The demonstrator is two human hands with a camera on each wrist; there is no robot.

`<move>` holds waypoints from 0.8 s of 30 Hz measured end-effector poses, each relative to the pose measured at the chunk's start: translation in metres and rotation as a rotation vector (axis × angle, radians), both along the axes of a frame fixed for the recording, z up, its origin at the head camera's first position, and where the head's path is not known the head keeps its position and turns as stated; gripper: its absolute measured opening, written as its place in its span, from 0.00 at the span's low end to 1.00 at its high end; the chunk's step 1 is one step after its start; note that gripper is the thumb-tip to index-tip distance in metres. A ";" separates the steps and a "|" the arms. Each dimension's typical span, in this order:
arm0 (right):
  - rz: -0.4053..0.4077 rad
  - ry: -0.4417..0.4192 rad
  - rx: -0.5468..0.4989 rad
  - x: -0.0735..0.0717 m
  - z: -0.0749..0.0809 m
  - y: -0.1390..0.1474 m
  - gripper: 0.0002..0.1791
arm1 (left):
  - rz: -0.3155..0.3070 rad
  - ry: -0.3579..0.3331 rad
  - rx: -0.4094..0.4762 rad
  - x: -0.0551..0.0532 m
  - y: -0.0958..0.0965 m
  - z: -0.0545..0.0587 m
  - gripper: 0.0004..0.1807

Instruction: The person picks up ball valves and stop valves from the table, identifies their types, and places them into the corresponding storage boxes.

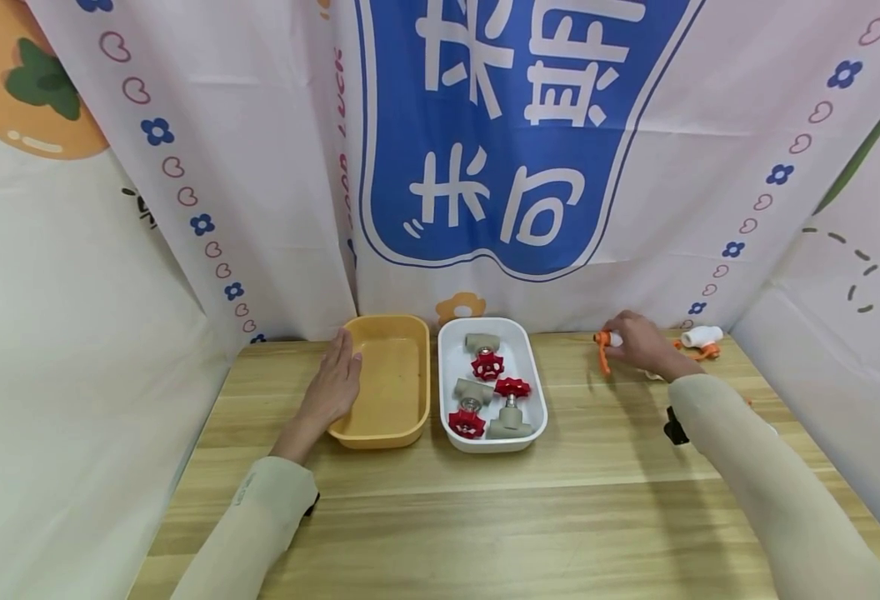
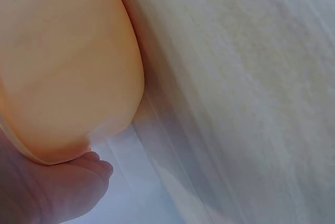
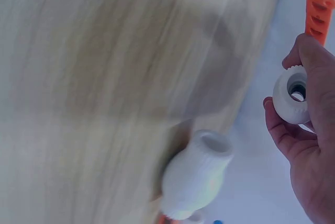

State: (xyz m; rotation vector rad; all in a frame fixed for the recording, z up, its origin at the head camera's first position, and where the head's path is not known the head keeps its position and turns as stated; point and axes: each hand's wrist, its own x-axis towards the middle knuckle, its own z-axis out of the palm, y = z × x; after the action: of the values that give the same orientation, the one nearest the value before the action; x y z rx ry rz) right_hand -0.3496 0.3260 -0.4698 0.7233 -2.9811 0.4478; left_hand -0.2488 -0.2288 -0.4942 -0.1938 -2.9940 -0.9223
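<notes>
My left hand (image 1: 332, 383) rests along the left rim of a yellow tray (image 1: 391, 387), its fingers fairly straight. In the left wrist view, fingertips touch the edge of that tray (image 2: 73, 88). Over the table's back right, my right hand (image 1: 644, 343) grips a white plastic ball valve (image 3: 288, 103) with an orange lever handle (image 1: 603, 358). The valve's open pipe end faces the right wrist camera. Nearby lies another white valve (image 1: 702, 336) with an orange handle.
Right of the yellow tray, a white tray (image 1: 491, 446) holds grey stop valves (image 1: 512, 417) with red handwheels. More white and orange parts show partly behind the right forearm. Printed cloth (image 1: 297, 208) hangs at the back and sides of the wooden table (image 1: 440, 525).
</notes>
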 end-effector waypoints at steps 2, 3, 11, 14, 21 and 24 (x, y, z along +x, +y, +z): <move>0.018 0.015 -0.011 0.002 0.004 -0.004 0.16 | 0.001 0.000 0.012 -0.001 0.000 -0.001 0.35; 0.025 0.025 -0.015 0.002 0.005 -0.006 0.16 | 0.001 0.001 0.017 -0.002 0.000 -0.002 0.35; 0.092 0.098 -0.028 0.004 0.015 -0.027 0.15 | -0.006 0.000 0.060 -0.002 0.004 -0.002 0.34; 0.113 0.102 -0.030 0.005 0.019 -0.034 0.15 | -0.011 0.005 0.070 -0.002 0.007 -0.003 0.34; 0.135 0.109 -0.032 0.005 0.030 -0.050 0.15 | -0.014 0.007 0.073 -0.002 0.010 -0.004 0.34; 0.124 0.080 -0.023 0.006 0.036 -0.058 0.16 | -0.012 0.007 0.081 -0.003 0.010 -0.004 0.35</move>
State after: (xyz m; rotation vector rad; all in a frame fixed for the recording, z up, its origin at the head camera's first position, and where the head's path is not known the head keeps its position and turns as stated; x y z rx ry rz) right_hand -0.3436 0.2679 -0.4339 0.9051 -2.8633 0.4468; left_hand -0.2514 -0.2185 -0.4983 -0.2143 -2.9458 -1.0388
